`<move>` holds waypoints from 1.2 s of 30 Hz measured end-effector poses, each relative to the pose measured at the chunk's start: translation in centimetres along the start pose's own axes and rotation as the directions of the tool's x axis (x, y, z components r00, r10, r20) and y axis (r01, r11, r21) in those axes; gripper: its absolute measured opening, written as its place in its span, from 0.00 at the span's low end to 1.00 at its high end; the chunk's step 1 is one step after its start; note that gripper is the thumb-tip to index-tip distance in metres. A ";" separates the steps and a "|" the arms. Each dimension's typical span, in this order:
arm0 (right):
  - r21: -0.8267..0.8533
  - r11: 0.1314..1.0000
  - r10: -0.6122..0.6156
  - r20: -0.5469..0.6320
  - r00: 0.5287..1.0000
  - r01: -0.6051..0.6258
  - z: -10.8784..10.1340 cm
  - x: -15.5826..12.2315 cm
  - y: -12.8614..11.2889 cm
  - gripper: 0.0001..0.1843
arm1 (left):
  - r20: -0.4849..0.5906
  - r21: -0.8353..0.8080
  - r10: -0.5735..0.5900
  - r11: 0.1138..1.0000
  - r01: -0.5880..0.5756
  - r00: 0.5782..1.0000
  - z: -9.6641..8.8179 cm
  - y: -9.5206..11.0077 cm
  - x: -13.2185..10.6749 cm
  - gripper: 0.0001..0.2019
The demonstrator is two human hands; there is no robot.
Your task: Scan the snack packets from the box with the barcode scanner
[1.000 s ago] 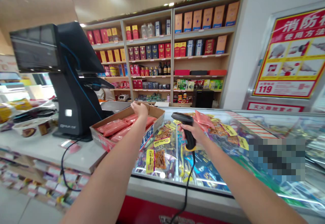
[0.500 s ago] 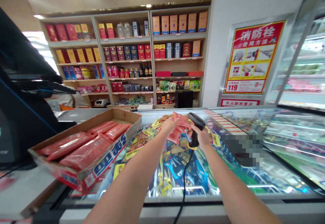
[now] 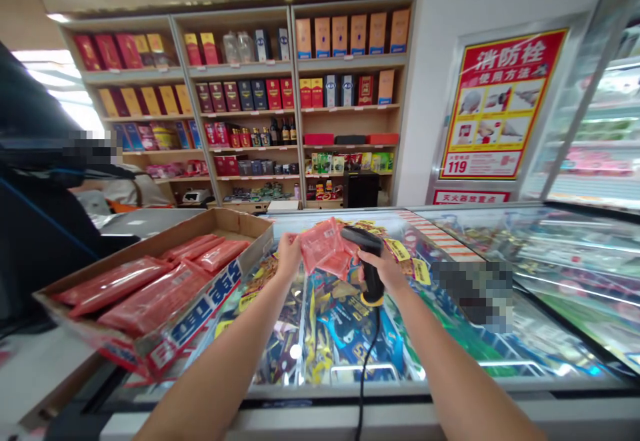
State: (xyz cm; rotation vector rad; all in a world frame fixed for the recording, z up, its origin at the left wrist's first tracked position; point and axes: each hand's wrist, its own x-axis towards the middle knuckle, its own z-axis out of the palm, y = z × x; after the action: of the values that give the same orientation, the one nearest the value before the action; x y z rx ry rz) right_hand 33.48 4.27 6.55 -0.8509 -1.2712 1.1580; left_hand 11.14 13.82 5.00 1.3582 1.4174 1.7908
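Note:
My left hand [image 3: 289, 254] is closed on the edge of a red plastic packet [image 3: 323, 249] and holds it up above the glass freezer lid [image 3: 450, 334]. My right hand [image 3: 383, 269] grips the handle of a black corded barcode scanner [image 3: 364, 254], whose head sits right beside the packet. The scanner's cable [image 3: 365, 368] hangs down toward me. To the left, an open cardboard box [image 3: 200, 308] holds several more red packets [image 3: 160, 291] lying flat.
A black checkout terminal [image 3: 35, 228] stands at the far left on the counter. Wooden shelves [image 3: 295, 114] with boxed goods and bottles fill the back wall. A red fire-hydrant poster [image 3: 497, 104] hangs on the right wall, with a glass-fronted chiller [image 3: 595, 134] beside it.
My left hand left the cardboard box, reached right to a red packet on the freezer lid and lifted it toward the scanner. The view has turned right.

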 end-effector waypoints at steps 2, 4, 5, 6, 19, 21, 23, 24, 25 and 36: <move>-0.035 0.998 0.051 0.097 0.994 -0.047 0.4 -0.3 -0.1 0.15 | -0.073 0.014 0.043 0.999 -0.042 0.996 -2.4 -0.4 -0.3 0.04; -0.073 0.995 0.074 0.138 0.988 -0.064 0.9 -0.6 -0.2 0.14 | -0.097 0.066 0.082 0.995 -0.075 0.992 -3.7 -0.2 -0.6 0.03; -0.086 0.994 0.080 0.145 0.986 -0.068 1.1 -0.7 -0.3 0.14 | -0.098 0.088 0.095 0.992 -0.087 0.991 -4.0 0.0 -0.7 0.04; -0.094 0.993 0.085 0.148 0.985 -0.071 1.3 -0.8 -0.3 0.14 | -0.097 0.103 0.104 0.990 -0.094 0.990 -4.1 0.4 -0.8 0.04; -0.142 0.987 0.102 0.176 0.979 -0.078 1.7 -1.3 -1.1 0.15 | -0.043 0.076 0.157 0.985 -0.154 0.987 -3.6 1.7 -2.0 0.05; -0.146 0.986 0.109 0.163 0.981 -0.085 1.8 -1.3 -1.1 0.13 | -0.038 0.077 0.152 0.986 -0.149 0.988 -3.5 1.7 -2.1 0.05; -0.149 0.985 0.116 0.157 0.981 -0.093 1.8 -1.3 -1.1 0.12 | -0.036 0.081 0.152 0.986 -0.148 0.988 -3.5 1.7 -2.2 0.06; -0.148 0.984 0.117 0.157 0.981 -0.094 1.8 -1.2 -1.1 0.12 | -0.037 0.082 0.155 0.985 -0.152 0.987 -3.5 1.7 -2.2 0.06; -0.147 0.985 0.117 0.159 0.980 -0.094 1.7 -1.2 -1.0 0.13 | -0.040 0.081 0.161 0.984 -0.157 0.986 -3.5 1.6 -2.1 0.05; -0.045 0.994 0.105 0.189 0.976 -0.098 5.5 0.0 -0.7 0.13 | -0.256 -0.009 -0.012 1.000 0.010 0.967 -5.7 1.8 2.0 0.04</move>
State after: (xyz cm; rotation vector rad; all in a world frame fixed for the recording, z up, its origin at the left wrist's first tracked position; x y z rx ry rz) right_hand 28.25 3.49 8.05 -0.8549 -1.4221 1.3273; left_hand 5.59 12.33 7.63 1.1432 1.5425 2.0198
